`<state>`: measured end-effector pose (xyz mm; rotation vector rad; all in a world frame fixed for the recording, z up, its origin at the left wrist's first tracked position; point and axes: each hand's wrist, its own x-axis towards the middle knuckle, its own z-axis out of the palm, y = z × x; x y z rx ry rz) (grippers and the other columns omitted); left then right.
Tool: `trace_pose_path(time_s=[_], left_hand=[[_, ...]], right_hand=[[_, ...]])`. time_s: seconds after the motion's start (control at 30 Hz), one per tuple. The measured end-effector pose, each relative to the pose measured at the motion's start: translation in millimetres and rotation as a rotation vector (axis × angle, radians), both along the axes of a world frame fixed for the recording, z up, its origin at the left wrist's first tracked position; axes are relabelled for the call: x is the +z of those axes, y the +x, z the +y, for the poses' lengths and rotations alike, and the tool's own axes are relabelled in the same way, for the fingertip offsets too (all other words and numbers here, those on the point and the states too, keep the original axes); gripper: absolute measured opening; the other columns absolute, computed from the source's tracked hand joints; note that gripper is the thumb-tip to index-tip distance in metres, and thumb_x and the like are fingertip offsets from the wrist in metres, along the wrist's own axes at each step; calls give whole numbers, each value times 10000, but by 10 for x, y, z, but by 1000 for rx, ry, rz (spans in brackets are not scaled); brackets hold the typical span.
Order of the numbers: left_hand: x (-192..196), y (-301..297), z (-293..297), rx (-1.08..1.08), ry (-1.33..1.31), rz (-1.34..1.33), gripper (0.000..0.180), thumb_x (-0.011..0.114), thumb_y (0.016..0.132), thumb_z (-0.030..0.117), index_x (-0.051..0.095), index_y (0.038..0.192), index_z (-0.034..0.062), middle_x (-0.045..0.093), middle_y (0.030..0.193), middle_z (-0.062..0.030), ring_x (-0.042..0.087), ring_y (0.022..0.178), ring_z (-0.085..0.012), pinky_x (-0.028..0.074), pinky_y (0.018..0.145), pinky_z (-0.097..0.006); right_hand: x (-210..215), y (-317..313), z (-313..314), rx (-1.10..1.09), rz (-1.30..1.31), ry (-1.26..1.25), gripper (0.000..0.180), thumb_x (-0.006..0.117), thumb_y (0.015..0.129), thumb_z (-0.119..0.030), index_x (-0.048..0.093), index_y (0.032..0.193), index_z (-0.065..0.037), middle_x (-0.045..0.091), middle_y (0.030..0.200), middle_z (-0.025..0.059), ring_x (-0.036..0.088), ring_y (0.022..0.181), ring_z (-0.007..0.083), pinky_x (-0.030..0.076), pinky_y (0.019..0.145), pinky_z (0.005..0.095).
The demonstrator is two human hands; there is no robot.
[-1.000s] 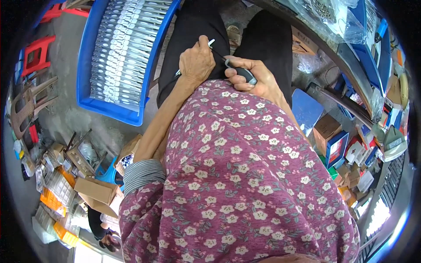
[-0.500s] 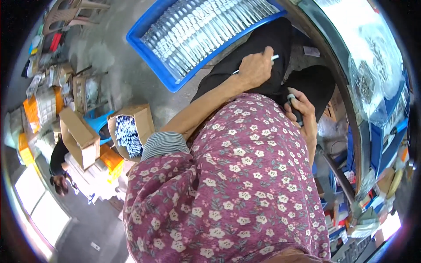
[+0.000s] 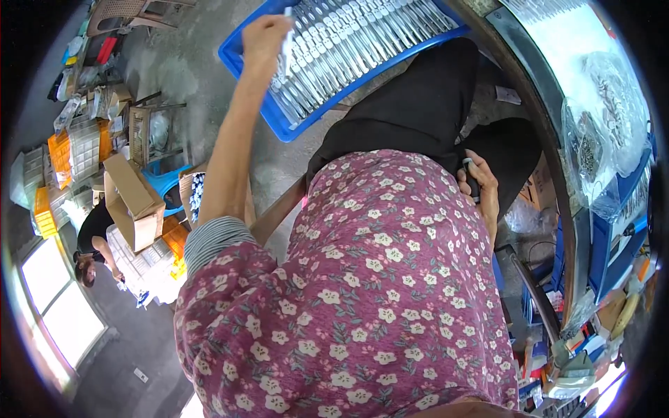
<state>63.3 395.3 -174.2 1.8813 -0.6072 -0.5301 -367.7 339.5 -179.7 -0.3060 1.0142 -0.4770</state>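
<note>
My left hand [image 3: 263, 43] is closed over the left end of a blue tray [image 3: 293, 134]. Its fingers pinch a slender white, pen-like piece [image 3: 287, 45] that stands roughly upright. Rows of slim silvery pieces [image 3: 348, 49], with pale middles, lie side by side in the tray. Close to my lap, my right hand [image 3: 481, 181] is wrapped around a dark, short-handled tool [image 3: 474, 187] with a pale round end. What kind of tool it is cannot be made out, as my fingers cover part of it.
A workbench edge [image 3: 540, 104] curves along the right, with clear plastic bags of small parts [image 3: 596, 139] on it. To the left stand open cardboard boxes [image 3: 132, 209], one holding blue-and-white pieces, and a blue stool [image 3: 167, 184]. Another person [image 3: 94, 237] works beyond them.
My left hand has moved from above my lap, out left and away to the tray, still with a slender white piece. My right hand stays near my lap with the dark tool.
</note>
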Motion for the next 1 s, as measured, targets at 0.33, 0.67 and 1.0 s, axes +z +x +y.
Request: trace_pose_path(time_s=[0.33, 0.67, 1.0], left_hand=[[-388, 1080, 1308, 178, -573, 1101, 50, 486, 816, -50, 484, 775, -79, 522, 754, -154, 541, 743, -263, 504, 694, -419], [-370, 525, 1020, 395, -254, 953, 62, 575, 761, 4, 545, 803, -31, 539, 708, -111, 541, 665, -213, 463, 614, -320], [-599, 513, 796, 717, 297, 104, 108, 612, 662, 8, 668, 750, 35, 620, 703, -95, 583, 579, -203, 465, 487, -314]], right_hand=[[-17, 2, 0, 43, -14, 35, 331, 551, 837, -133, 454, 1137, -30, 512, 712, 67, 393, 445, 52, 245, 308, 161], [-29, 4, -11, 7, -1, 49, 291, 541, 838, -111, 473, 1110, -31, 519, 713, 65, 394, 435, 53, 236, 295, 159], [-27, 5, -4, -9, -19, 66, 310, 553, 829, -101, 467, 1117, -26, 517, 726, 85, 415, 457, 63, 259, 306, 156]])
